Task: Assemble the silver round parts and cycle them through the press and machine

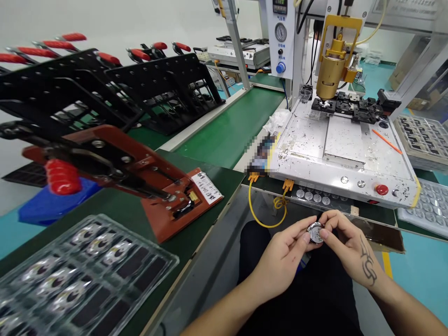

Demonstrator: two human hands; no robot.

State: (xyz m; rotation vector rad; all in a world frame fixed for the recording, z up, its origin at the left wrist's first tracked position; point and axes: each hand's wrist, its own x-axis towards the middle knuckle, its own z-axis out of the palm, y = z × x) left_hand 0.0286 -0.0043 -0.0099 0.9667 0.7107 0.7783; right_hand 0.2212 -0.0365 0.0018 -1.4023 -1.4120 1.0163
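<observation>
- I see the disc (316,232) pinched by fingertips only: left hand (280,261) at 9 o'clock, right hand (350,247) at 3.
- It is held clear of the worktop (115,205), so I judge a slip could drop it.

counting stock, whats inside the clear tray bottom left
The clear tray holds round silvery parts in its left pockets; the right pockets look empty. Glare hides detail; its near end is cut off.

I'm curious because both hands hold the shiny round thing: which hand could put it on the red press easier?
Probably the left hand. Both hands pinch the round part, but the red press sits on the left, nearer it; the right hand would cross over.
</observation>
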